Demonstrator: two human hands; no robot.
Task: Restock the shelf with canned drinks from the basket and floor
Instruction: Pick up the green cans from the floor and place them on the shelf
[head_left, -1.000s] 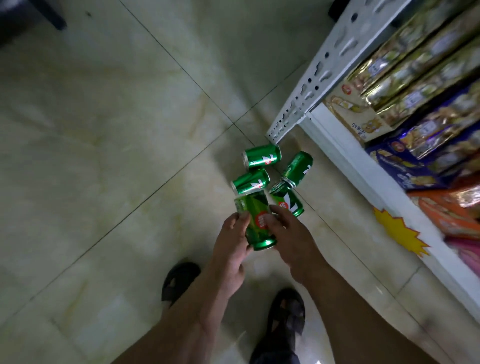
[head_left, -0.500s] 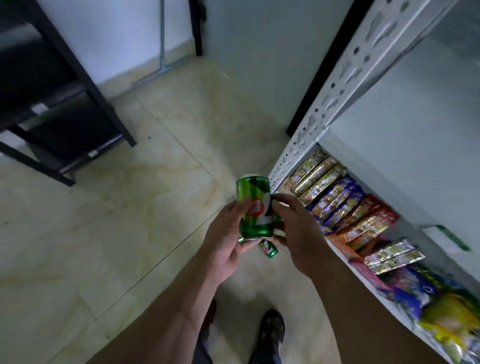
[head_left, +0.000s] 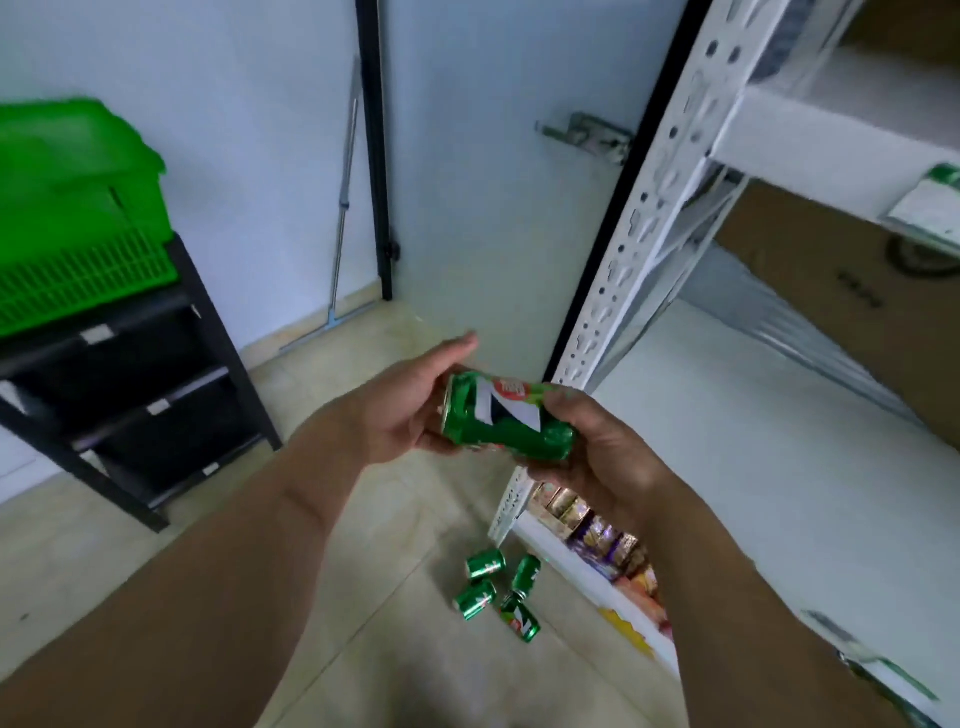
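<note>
Raised, tipped sideways: glossy cylindrical can (head_left: 506, 423).

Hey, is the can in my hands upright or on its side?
On its side. The can lies roughly level between the left hand and right hand, ends pointing left and right.

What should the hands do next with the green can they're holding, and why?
Probably carry the green metal drink can to the right and stand it upright on the bare white shelf board. The left hand and right hand hold it on its side in front of the shelf, and four more green cans wait on the floor.
</note>
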